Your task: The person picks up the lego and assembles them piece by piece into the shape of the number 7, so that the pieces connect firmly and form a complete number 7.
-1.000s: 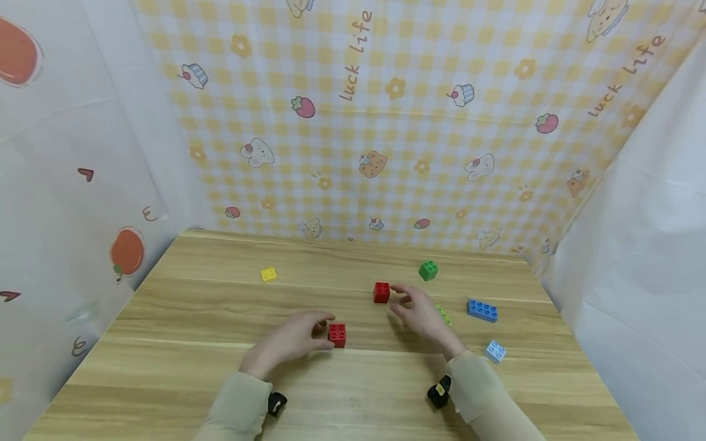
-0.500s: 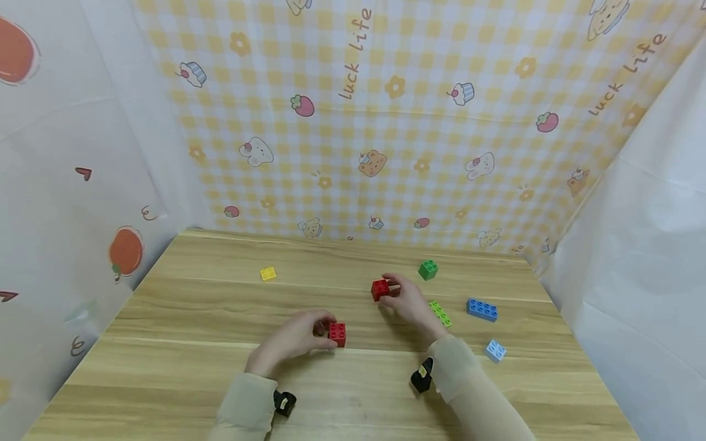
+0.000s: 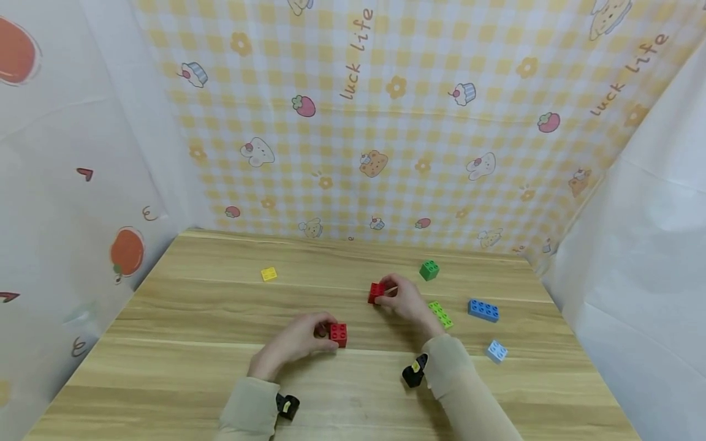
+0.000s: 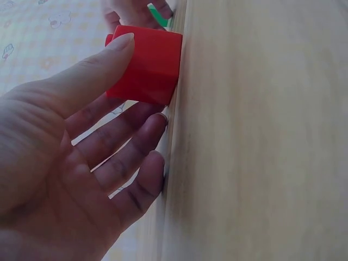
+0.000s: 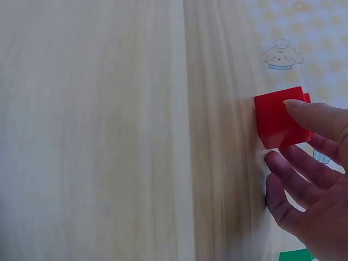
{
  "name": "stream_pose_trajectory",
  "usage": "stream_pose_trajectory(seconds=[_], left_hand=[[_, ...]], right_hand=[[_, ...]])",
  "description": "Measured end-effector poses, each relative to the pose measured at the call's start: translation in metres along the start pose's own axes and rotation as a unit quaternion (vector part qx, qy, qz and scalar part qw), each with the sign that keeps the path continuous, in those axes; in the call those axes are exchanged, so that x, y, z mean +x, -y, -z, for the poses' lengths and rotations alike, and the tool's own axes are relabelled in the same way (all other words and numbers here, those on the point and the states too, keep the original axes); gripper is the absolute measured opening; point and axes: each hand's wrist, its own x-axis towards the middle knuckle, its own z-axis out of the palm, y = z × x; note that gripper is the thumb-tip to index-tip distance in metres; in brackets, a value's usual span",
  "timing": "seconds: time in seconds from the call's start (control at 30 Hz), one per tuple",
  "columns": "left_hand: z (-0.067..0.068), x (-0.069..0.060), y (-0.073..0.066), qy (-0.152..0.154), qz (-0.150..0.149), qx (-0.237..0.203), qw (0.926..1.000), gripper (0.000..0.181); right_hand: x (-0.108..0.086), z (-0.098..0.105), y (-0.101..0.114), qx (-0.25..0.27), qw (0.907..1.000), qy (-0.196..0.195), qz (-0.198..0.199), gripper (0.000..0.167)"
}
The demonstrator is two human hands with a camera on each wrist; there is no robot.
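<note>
Near the middle of the table, my left hand [image 3: 300, 337] pinches a red toy brick [image 3: 338, 335] between thumb and fingers. The left wrist view shows the thumb on the side of that red brick [image 4: 149, 65], which stands on the tabletop. Farther back and to the right, my right hand [image 3: 405, 300] pinches a second red brick [image 3: 376, 293]. In the right wrist view the thumb presses one face of this red brick [image 5: 280, 119], with fingers behind it and the others loosely curled. The two red bricks are apart.
Right of my right hand lie a lime brick [image 3: 440, 314], a green brick [image 3: 429, 270], a blue brick [image 3: 483, 310] and a light blue brick [image 3: 496, 351]. A flat yellow brick [image 3: 268, 274] lies at the back left. Patterned cloth [image 3: 342, 135] hangs behind the wooden table [image 3: 187, 343].
My right hand has moved left, taken hold of the far red brick and shifted it slightly left. My left hand has closed in on the near red brick, which stays almost in place.
</note>
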Motion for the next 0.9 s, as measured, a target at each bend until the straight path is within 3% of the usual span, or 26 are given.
stream_pose_trajectory(seconds=[0.33, 0.6, 0.9], left_hand=[[0.001, 0.001, 0.002, 0.003, -0.003, -0.006, 1.0, 0.036], [0.001, 0.004, 0.001, 0.006, -0.008, 0.008, 0.9999, 0.037], [0.002, 0.002, 0.001, 0.006, -0.016, 0.002, 0.9998, 0.035]], right_hand=[[-0.009, -0.003, 0.019, 0.004, 0.9999, -0.009, 0.011, 0.029], [-0.022, -0.002, 0.036, 0.008, 0.9983, -0.017, 0.056, 0.029], [-0.045, -0.019, 0.042, 0.01, 0.9968, -0.012, 0.079, 0.031]])
